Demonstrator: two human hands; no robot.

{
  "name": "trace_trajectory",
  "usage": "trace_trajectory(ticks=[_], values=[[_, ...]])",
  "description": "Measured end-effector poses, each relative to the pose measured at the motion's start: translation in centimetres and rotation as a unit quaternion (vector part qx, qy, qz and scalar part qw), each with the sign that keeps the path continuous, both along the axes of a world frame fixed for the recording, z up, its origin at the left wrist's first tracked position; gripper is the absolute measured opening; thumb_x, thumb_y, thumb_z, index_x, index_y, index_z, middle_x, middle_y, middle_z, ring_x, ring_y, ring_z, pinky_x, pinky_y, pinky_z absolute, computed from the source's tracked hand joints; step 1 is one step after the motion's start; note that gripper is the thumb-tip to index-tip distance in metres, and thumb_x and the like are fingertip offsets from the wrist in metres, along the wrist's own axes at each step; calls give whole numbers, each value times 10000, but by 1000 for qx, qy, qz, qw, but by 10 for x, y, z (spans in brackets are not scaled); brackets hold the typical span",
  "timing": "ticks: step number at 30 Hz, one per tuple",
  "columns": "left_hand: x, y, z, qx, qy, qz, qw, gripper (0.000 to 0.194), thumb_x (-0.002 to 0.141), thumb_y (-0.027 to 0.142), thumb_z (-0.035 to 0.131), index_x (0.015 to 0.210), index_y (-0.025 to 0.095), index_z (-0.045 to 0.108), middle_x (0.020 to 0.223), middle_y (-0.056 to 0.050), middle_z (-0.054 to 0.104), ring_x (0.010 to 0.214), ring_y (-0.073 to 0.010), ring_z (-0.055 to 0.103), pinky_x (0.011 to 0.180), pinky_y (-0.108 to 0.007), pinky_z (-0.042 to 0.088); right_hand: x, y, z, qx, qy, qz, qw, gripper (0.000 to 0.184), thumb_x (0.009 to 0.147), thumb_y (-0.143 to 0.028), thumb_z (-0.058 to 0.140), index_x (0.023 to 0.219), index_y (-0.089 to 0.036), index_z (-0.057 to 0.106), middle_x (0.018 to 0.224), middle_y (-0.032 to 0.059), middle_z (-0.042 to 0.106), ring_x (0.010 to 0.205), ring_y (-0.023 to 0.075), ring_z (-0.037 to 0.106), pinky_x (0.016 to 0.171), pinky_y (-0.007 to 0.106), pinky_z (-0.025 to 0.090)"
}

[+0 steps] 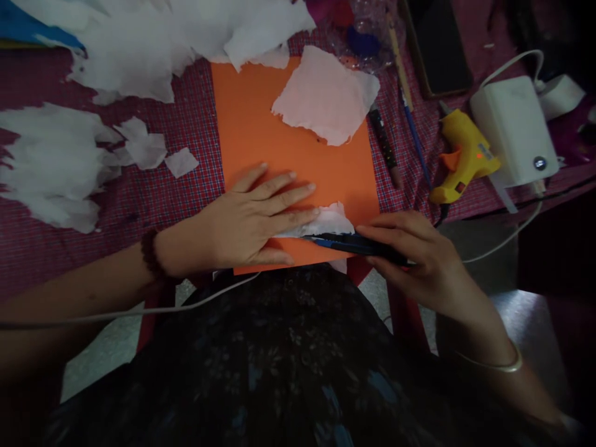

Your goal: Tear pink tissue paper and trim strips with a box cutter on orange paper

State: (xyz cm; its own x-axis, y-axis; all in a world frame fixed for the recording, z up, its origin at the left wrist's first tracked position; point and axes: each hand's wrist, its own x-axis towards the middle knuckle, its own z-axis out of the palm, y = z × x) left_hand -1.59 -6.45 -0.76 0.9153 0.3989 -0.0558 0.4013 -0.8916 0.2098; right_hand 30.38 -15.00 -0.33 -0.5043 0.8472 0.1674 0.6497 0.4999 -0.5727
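Note:
My left hand (pixel 249 220) lies flat, fingers spread, on an orange sheet (pixel 256 124) at the table's near edge. Its fingertips touch a small torn white paper piece (pixel 338 217) on the sheet. My right hand (pixel 414 254) is closed around a long, slim black-and-blue tool (pixel 367 245). Its narrow end points left and lies along the white piece's lower edge, close to my left fingers. The dim light hides the tool's exact kind. A larger torn white paper piece (pixel 328 96) rests on the sheet's far part.
Torn white paper lies in a big heap (pixel 153 43) at the back and a smaller pile (pixel 51 161) at left. On the right are a dark marker (pixel 385 146), a paintbrush (pixel 414 136), a yellow glue gun (pixel 465 155), a white box (pixel 514 130) with cables and a phone (pixel 437 43).

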Motion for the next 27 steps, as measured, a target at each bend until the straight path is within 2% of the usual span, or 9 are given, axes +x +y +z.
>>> trace_trajectory(ticks=[6,13,17,20,22,24,27], values=[[-2,0,-5,-4,-11,13,1000,681,1048,589,521,1645,299,369,1762,-71,286,1621,-355,268,1306,-618,178,1,-18,-5,-10,4,-29,1000,506,945,-184,692,1425,-326,622,1221,91,713,1084,304,708,886,467,616],[1,-4,-8,-10,-2,21,1000,693,1051,594,501,1646,265,371,1764,-89,275,1631,-356,240,1312,-622,137,0,-34,-8,-1,12,-43,999,490,945,-171,688,1412,-296,608,1227,104,704,1080,294,703,886,468,612],[-5,3,-2,-36,-26,5,999,725,1065,631,420,1650,205,364,1756,-127,281,1629,-374,233,1304,-639,158,-1,-34,-9,9,13,-47,999,421,956,-183,678,1365,-272,632,1196,104,718,1072,278,706,901,460,605],[-6,17,9,-90,-79,16,993,694,1114,565,283,1663,143,313,1742,-143,311,1622,-300,266,1313,-555,234,-2,-33,-8,19,14,-46,999,414,956,-193,678,1361,-274,643,1185,99,730,1060,274,709,909,466,601],[0,27,15,-88,-85,55,991,612,1135,476,273,1633,136,376,1707,-139,388,1582,-267,342,1301,-510,282,-2,-33,-8,20,15,-47,999,424,954,-188,675,1366,-283,648,1197,94,733,1061,273,711,910,468,602],[9,34,17,-64,-62,82,993,557,1135,445,313,1573,143,478,1654,-130,471,1533,-272,413,1285,-502,308,-2,-33,-8,19,18,-51,998,429,952,-182,673,1367,-289,651,1204,90,732,1063,274,711,904,465,604],[23,36,10,-34,-14,79,996,540,1129,441,346,1555,152,507,1672,-120,448,1551,-314,393,1289,-549,276,0,-34,-8,19,18,-54,998,429,948,-177,677,1364,-278,648,1201,94,726,1070,276,707,895,458,604]])
